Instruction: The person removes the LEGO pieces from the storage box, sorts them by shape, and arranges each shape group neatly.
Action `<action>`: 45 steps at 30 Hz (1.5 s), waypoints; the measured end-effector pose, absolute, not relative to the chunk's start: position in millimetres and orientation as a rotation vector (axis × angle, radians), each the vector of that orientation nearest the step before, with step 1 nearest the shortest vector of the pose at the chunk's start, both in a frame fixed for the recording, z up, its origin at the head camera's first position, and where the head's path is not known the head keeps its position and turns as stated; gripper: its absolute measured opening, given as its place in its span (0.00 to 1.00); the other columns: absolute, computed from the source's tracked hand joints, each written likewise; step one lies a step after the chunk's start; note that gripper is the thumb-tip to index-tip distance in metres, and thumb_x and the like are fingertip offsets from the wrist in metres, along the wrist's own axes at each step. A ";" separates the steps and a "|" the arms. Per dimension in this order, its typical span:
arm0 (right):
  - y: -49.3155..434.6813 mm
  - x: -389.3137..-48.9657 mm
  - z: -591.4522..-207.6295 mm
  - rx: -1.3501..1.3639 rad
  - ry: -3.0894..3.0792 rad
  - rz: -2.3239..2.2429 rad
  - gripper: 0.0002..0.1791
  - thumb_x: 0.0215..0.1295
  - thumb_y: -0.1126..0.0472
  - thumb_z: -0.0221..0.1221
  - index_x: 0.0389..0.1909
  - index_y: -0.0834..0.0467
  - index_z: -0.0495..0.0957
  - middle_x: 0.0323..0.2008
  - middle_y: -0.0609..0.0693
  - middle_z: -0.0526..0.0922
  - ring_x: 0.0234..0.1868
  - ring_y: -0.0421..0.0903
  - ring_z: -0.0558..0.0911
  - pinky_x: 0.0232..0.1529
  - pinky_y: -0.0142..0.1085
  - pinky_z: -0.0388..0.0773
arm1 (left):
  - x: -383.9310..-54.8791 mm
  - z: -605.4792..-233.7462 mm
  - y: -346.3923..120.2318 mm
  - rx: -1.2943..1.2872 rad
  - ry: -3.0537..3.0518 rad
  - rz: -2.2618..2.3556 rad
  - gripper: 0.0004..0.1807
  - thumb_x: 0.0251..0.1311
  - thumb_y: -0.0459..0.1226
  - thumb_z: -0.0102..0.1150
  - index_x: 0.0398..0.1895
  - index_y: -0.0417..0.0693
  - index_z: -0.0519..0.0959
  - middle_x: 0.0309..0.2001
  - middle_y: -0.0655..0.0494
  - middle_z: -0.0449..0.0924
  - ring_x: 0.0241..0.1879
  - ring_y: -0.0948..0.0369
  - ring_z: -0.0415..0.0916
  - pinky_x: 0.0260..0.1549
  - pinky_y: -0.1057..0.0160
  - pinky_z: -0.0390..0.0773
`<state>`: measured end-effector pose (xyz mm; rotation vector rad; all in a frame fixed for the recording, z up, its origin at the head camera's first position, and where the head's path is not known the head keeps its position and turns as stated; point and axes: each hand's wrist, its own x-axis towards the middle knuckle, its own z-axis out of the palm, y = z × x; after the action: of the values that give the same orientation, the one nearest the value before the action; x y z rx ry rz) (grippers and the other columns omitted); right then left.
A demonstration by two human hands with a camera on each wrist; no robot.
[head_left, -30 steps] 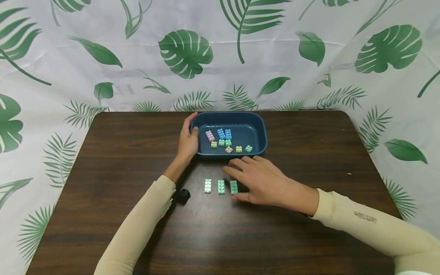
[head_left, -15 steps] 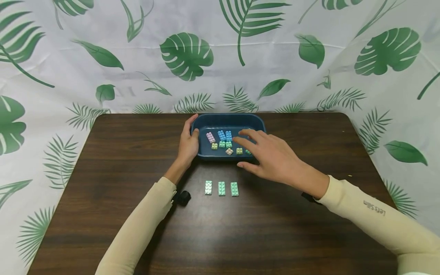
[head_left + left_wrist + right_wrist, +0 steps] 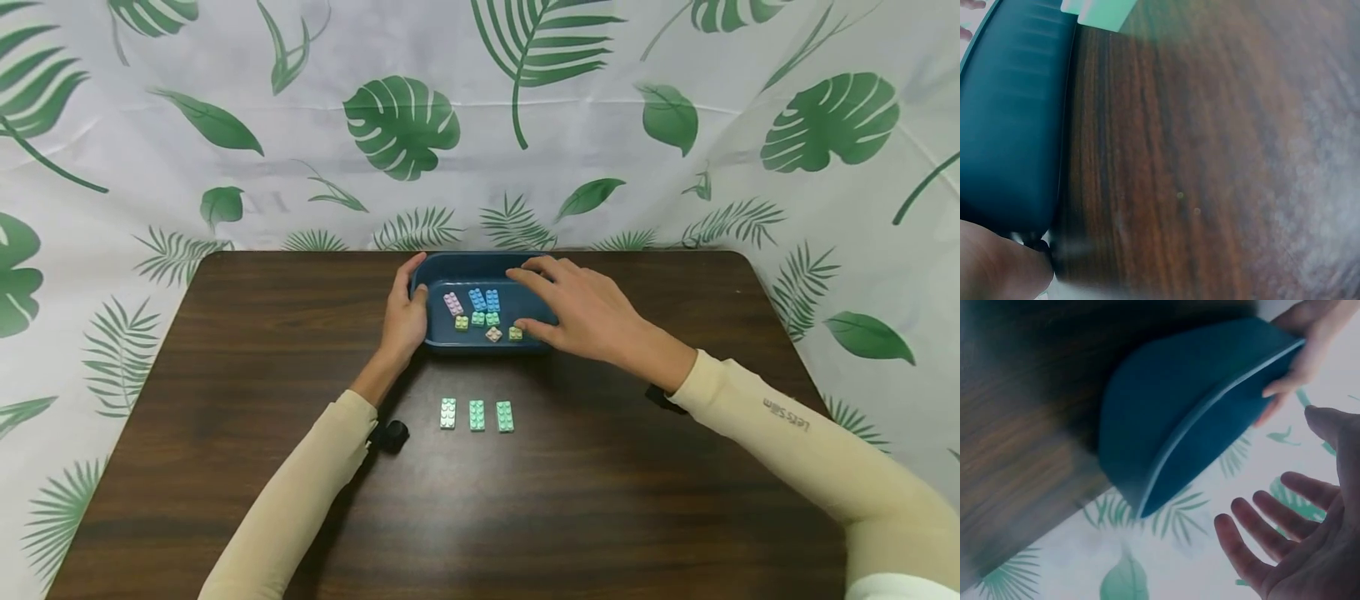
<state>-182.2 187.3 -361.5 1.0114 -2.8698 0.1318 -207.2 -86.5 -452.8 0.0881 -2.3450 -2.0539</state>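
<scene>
A dark blue plastic box [image 3: 483,347] stands at the back of the table, with several small studded toy bricks inside: a pink brick [image 3: 453,303], two blue bricks [image 3: 492,301], and smaller green, yellow and peach ones. My left hand [image 3: 405,321] grips the box's left end, thumb at the rim and fingers along the outside. Above the box's right part hovers my right hand [image 3: 585,308], fingers spread and holding nothing; it hides that end. The right wrist view shows this hand [image 3: 1304,544] apart from the box. Three pale green bricks [image 3: 477,415] lie in a row before the box.
The dark wooden table [image 3: 262,358] reaches back to a white leaf-print cloth [image 3: 300,167]. A black wrist device [image 3: 393,436] sits by the left cuff, and another [image 3: 663,398] shows under the right wrist.
My right hand has moved from beside the rightmost green brick up and back over the box. The three green bricks stay in their row. My left hand keeps its grip on the box.
</scene>
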 end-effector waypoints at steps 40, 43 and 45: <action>168.6 -258.8 -406.7 1.037 -3.165 -0.015 0.40 0.73 0.34 0.60 0.78 0.51 0.69 0.72 0.56 0.77 0.73 0.60 0.74 0.74 0.58 0.70 | -215.4 -473.3 -84.0 0.045 -2.334 -1.995 0.28 0.82 0.32 0.41 0.80 0.63 0.65 0.80 0.57 0.64 0.79 0.56 0.61 0.79 0.47 0.60; 163.2 -262.8 -405.6 1.030 -3.209 -0.039 0.40 0.73 0.32 0.59 0.76 0.52 0.71 0.71 0.56 0.78 0.71 0.59 0.75 0.69 0.58 0.75 | -214.9 -473.8 -86.1 0.054 -2.329 -1.993 0.28 0.82 0.33 0.41 0.79 0.63 0.65 0.80 0.57 0.64 0.79 0.56 0.61 0.78 0.47 0.60; 159.2 -264.3 -404.3 1.028 -3.233 -0.046 0.40 0.73 0.32 0.59 0.76 0.53 0.72 0.71 0.56 0.78 0.71 0.58 0.75 0.67 0.57 0.76 | -214.4 -473.5 -87.6 0.060 -2.328 -1.986 0.28 0.82 0.33 0.41 0.79 0.64 0.65 0.81 0.58 0.63 0.79 0.56 0.61 0.79 0.46 0.60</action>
<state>-264.3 159.2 -404.3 1.0278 -3.2335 -0.0462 -214.4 -87.6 -473.5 0.0596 -2.3283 -1.9863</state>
